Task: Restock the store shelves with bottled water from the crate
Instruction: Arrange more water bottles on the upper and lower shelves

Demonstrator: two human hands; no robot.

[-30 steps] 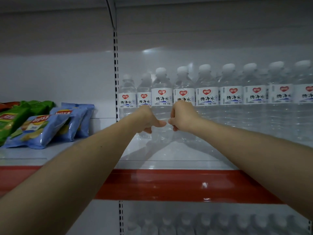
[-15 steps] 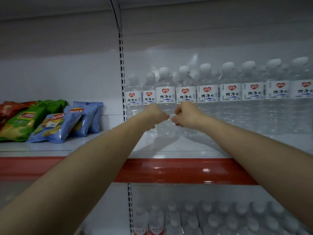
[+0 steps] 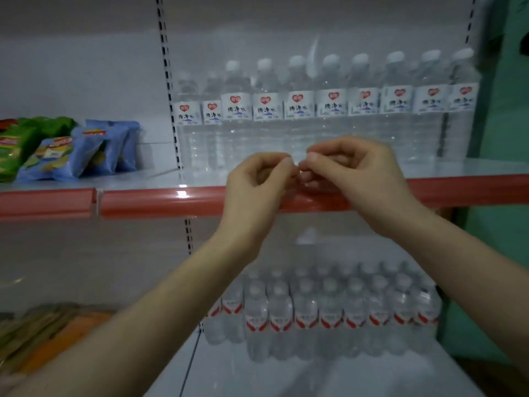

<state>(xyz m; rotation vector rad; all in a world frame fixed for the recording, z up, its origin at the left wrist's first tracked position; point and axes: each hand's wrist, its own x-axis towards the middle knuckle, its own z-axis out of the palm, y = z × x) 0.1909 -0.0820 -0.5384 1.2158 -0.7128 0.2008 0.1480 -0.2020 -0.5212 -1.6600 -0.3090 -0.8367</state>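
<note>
Both hands are being held in front of the red strip (image 3: 157, 200) on the front edge of the shelf (image 3: 472, 167), near the centre of the view. The left hand (image 3: 254, 187) and the right hand (image 3: 357, 173) are each being held curled, thumb close to forefinger and tips almost meeting. Nothing is being seen in either grasp, though whether something tiny is being pinched cannot be told. The water bottles (image 3: 297, 110) are being displayed upright in a tight row from 12 to 2 o'clock, with more bottles (image 3: 332, 313) being stored on the shelf below at 5 o'clock. The crate is not being shown.

Trouble is being judged most likely from a knuckle or wrist being brushed against that row. The bottles are tall, narrow and touching, so one being tipped could carry its neighbours over. On the smooth shelf, bottles being pushed in carelessly could also skid.

The bottles are being read as thin clear plastic, ribbed low down, with rounded shoulders, white caps and white labels bearing red hearts. The shelf is looking like pale, smooth painted metal and the strip like glossy curved plastic. At 9 o'clock, crinkly blue and green snack bags (image 3: 86, 153) are lying slanted.
</note>
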